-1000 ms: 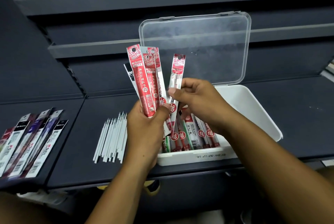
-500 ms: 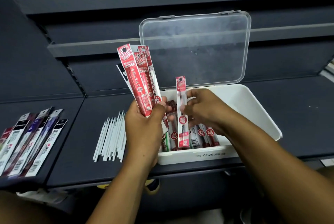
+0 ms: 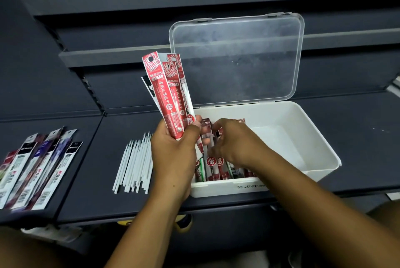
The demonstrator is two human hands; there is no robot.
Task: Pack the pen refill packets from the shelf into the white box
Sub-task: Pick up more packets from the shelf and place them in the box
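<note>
My left hand [image 3: 173, 155] grips a fanned bunch of red pen refill packets [image 3: 167, 97], held upright just left of the white box [image 3: 320, 160]. The box stands open on the dark shelf, its clear lid [image 3: 236, 60] tilted up at the back. Several red packets [image 3: 213, 167] lie in the box's left half. My right hand [image 3: 234, 143] is low inside the box over them, its fingers curled round one red packet [image 3: 211, 138] lying among the others.
A row of bare white refill tubes [image 3: 134, 164] lies on the shelf left of the box. Farther left, several dark and purple packets [image 3: 36, 168] lie fanned out. The box's right half shows bare white floor. Dark shelf tiers rise behind.
My right hand has carried one red packet from beside the bunch down into the box, tipping it from upright to lying among the packets there. My left hand has barely moved.
</note>
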